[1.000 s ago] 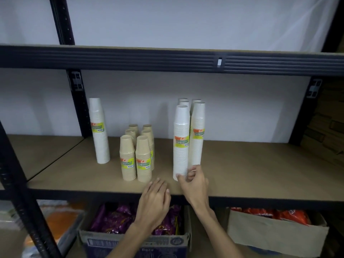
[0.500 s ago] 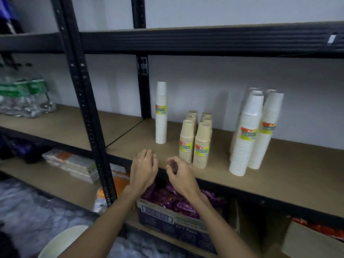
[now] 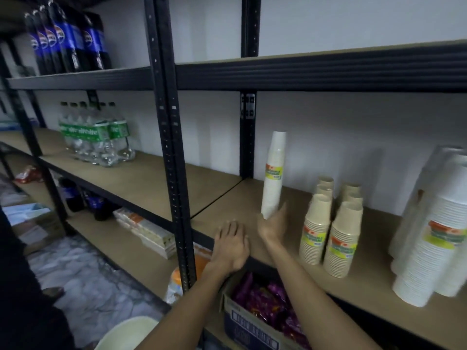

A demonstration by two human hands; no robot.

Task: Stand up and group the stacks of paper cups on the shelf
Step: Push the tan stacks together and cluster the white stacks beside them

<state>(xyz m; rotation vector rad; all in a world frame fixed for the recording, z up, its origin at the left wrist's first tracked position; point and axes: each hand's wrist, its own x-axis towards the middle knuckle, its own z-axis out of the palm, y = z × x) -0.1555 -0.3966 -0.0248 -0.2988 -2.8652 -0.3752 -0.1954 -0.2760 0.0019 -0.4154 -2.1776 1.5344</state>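
Note:
A lone tall white cup stack point(image 3: 273, 178) stands slightly tilted at the left end of the wooden shelf point(image 3: 290, 251). My right hand point(image 3: 274, 224) is at its base with fingers extended, touching its lower edge. My left hand point(image 3: 231, 245) rests palm down on the shelf's front edge, holding nothing. Several short beige cup stacks point(image 3: 328, 231) stand upright in a cluster to the right. Farther right, tall white cup stacks point(image 3: 429, 238) stand together, partly cut off by the frame edge.
A black upright post point(image 3: 171, 147) divides the shelving left of my hands. A pack of water bottles point(image 3: 96, 137) sits on the left bay, cola bottles point(image 3: 68, 39) above. Below the shelf is a carton of purple packets point(image 3: 265, 306).
My view swung left. My right hand left the tall white stacks on the right and reached the lone white stack's base. My left hand came down onto the shelf edge.

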